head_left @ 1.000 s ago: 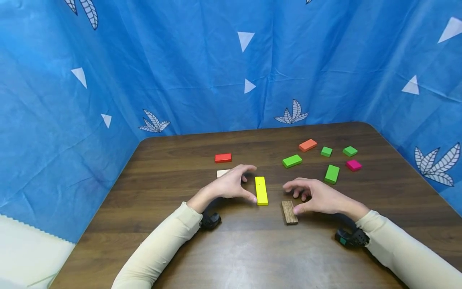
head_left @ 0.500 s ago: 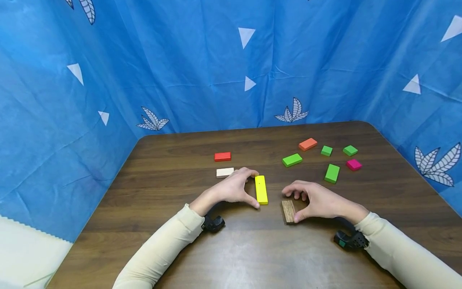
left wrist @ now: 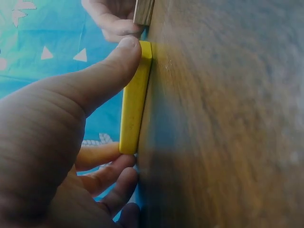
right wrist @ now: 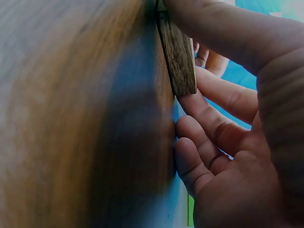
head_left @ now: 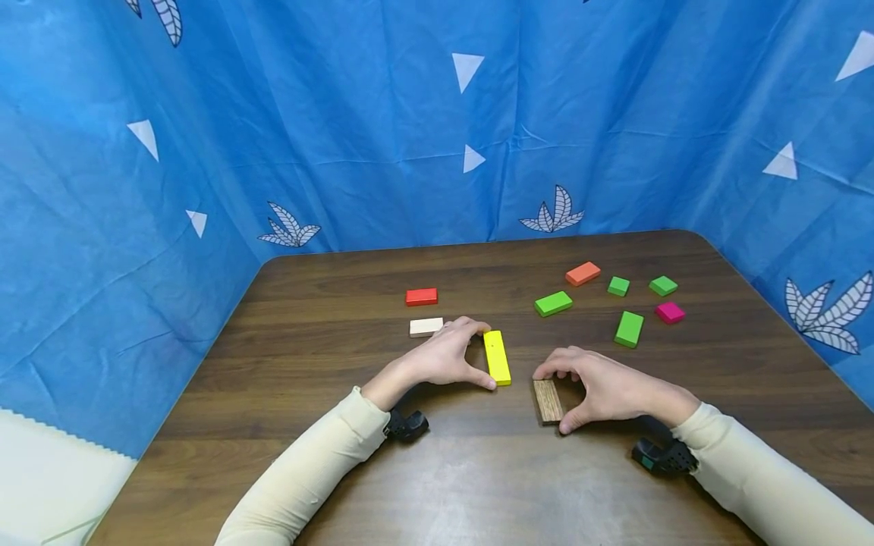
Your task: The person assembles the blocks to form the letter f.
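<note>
A long yellow block lies flat on the table, and my left hand pinches it by its two ends. The left wrist view has the thumb at the near end of the yellow block and the fingertips at the far end. To the right, my right hand grips a brown wood-grain block end to end in the same way. In the right wrist view the fingers touch one end of the brown block, while the thumb partly covers the other. A gap separates the two blocks.
Left of the yellow block are a white block and a red block. Several more lie at the back right, among them an orange block, a green block and a magenta block. A blue curtain hangs behind the table.
My left hand has closed on the yellow block's ends and shifted it slightly right. My right thumb has moved to the brown block's near end and the fingers to its far end.
</note>
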